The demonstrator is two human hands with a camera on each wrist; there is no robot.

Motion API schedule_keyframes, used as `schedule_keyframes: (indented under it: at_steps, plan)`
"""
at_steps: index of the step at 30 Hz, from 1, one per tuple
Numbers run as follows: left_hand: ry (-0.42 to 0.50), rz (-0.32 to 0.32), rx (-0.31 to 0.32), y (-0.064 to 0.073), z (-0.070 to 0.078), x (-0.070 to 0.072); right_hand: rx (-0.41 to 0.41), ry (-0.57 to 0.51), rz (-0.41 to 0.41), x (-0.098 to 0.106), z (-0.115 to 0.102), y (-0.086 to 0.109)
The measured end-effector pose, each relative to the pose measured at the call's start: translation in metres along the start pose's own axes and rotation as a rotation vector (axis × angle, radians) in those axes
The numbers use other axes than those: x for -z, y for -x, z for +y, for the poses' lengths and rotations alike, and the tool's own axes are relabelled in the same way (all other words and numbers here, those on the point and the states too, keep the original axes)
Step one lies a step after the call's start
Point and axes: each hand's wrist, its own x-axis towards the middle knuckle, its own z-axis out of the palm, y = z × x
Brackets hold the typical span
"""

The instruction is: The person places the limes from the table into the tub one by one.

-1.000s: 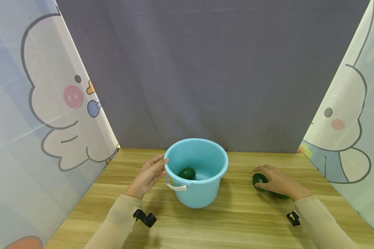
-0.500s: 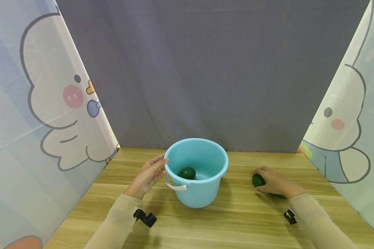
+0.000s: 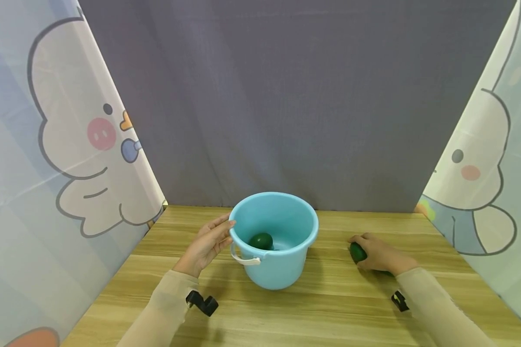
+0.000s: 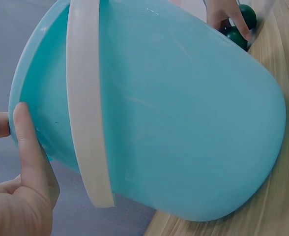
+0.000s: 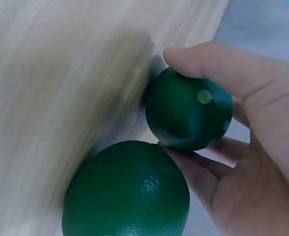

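A light blue bucket (image 3: 273,270) with a white handle (image 4: 85,98) stands upright on the wooden table. My left hand (image 3: 206,246) holds its rim on the left side, thumb and fingertips at the edge. Inside the bucket lies a dark green lime (image 3: 260,241); something dark beside it is mostly hidden. To the right, my right hand (image 3: 379,254) grips another lime (image 5: 188,110) between thumb and fingers, low over the table. Whether that lime touches the wood I cannot tell. A further lime (image 5: 127,191) lies just behind it, largely covered by the hand in the head view.
Wooden tabletop (image 3: 286,318) surrounds the bucket and runs between it and the right hand. A grey cloth (image 3: 278,96) hangs at the back edge. Printed curtains (image 3: 82,183) with cartoon figures line both sides.
My right hand has closed its fingers around the nearer lime and shifted slightly left with it. The left hand and bucket stay in place.
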Motion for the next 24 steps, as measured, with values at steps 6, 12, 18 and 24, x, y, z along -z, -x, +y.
schedule_keyframes:
  at_steps: [6,12,18,24]
  plan:
    - [0.001,0.01,0.005,-0.0001,-0.0001,-0.0004,-0.018,-0.001,-0.028,0.0014,-0.0021,0.0005]
    - [-0.005,0.014,0.004,0.0001,0.0003,-0.0005,-0.012,-0.004,-0.031,0.0016,-0.0021,0.0017]
    - [-0.003,0.008,0.003,0.0009,0.0003,-0.0001,0.021,-0.007,-0.019,0.0011,-0.0013,0.0028]
    - [0.0,-0.002,0.0,0.001,0.0005,-0.0002,0.036,-0.012,-0.014,0.003,-0.0011,0.0035]
